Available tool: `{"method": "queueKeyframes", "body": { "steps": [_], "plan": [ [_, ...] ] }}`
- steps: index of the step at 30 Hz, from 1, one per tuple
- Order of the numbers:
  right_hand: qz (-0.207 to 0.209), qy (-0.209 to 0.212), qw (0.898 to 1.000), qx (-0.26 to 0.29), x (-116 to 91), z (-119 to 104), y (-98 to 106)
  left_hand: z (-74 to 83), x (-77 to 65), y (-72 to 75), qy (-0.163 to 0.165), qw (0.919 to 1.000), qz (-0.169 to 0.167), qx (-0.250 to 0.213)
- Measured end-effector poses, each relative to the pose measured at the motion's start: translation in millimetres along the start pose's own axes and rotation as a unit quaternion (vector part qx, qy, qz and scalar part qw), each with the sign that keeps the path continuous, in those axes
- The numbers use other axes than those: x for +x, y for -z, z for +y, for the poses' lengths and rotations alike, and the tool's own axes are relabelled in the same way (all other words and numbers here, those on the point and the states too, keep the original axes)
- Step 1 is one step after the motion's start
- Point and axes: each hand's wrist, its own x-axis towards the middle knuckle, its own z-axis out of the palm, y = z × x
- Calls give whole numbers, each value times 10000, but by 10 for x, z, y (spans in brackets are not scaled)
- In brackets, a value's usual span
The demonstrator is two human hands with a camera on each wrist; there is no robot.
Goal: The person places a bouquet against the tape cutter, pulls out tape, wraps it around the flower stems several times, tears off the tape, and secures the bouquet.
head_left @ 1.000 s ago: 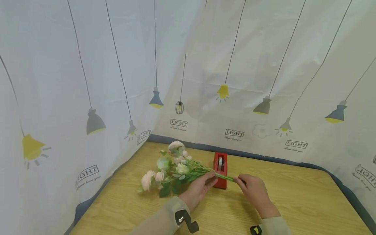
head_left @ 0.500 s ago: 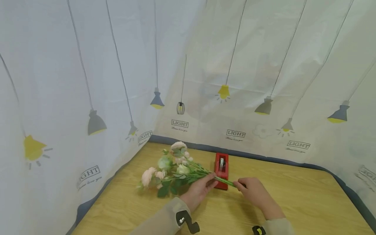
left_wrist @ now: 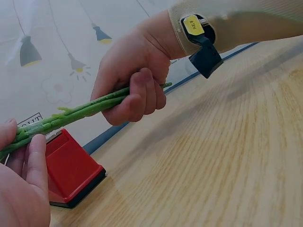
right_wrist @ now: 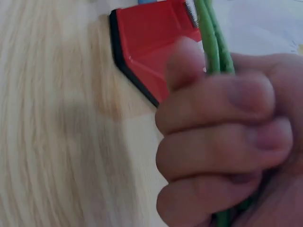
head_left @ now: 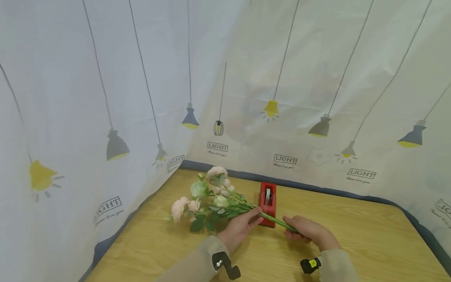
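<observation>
Here, the left hand (head_left: 240,229) pinches the stems (left_wrist: 71,117) and the right hand (head_left: 310,231) encircles them farther along; a slackened left pinch could let them splay.

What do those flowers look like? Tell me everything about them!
The flowers are pale pink and greenish white, the bigger pink ones ruffled, with green leaves and long green stems gathered together. The blooms point left. The left hand pinches the stems by a shiny patch that might be tape; the right hand grips them near their ends. I can't tell whether they're real, or whether the blooms touch the table.
</observation>
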Motion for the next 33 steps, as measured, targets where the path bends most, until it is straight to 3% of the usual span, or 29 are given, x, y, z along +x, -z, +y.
{"method": "queueKeyframes", "body": {
  "steps": [4, 13, 23, 33],
  "plan": [
    [249, -118, 9996, -71, 9, -5, -29, -4, 16, -1, -39, 9998, -11, -181],
    [1324, 38, 9900, -492, -8, 33, -169, -21, 14, -31, -109, 9997, -56, -210],
    [1836, 330, 9777, -961, -84, 29, -235, -34, -45, -43, -126, 9997, -146, -132],
    [2457, 658, 9501, -1805, -139, -8, -233, -21, -49, -83, -214, 9990, -181, -344]
  ]
}}
